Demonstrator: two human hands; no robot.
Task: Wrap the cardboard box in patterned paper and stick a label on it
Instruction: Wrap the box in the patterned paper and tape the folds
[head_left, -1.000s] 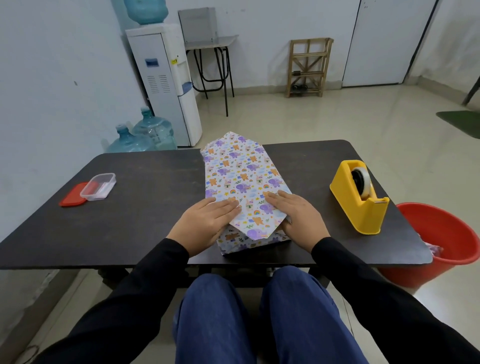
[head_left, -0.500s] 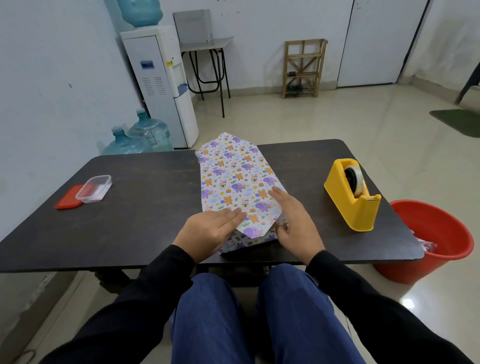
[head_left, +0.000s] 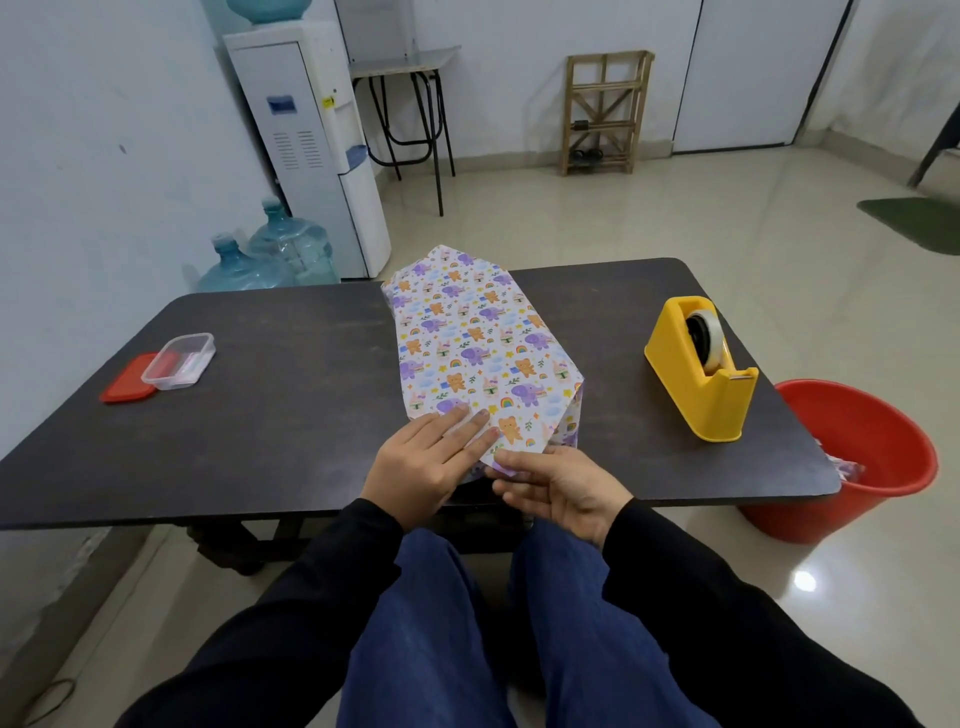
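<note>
right hand (head_left: 563, 493) has dropped off the top of the paper (head_left: 467, 353) and now pinches the near flap's tip, thumb over, fingers curled under. left hand (head_left: 431, 457) lies flat, fingers straight, pressing the fold. box is hidden inside the paper at the table (head_left: 285, 415) near edge. i judge this end is about to close; tape (head_left: 709, 332) comes next.

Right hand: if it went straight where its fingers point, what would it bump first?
Probably the left hand. The right hand points leftward at the tip of the patterned paper, and the left hand lies flat on the paper just beyond it. Depth is unclear.
</note>
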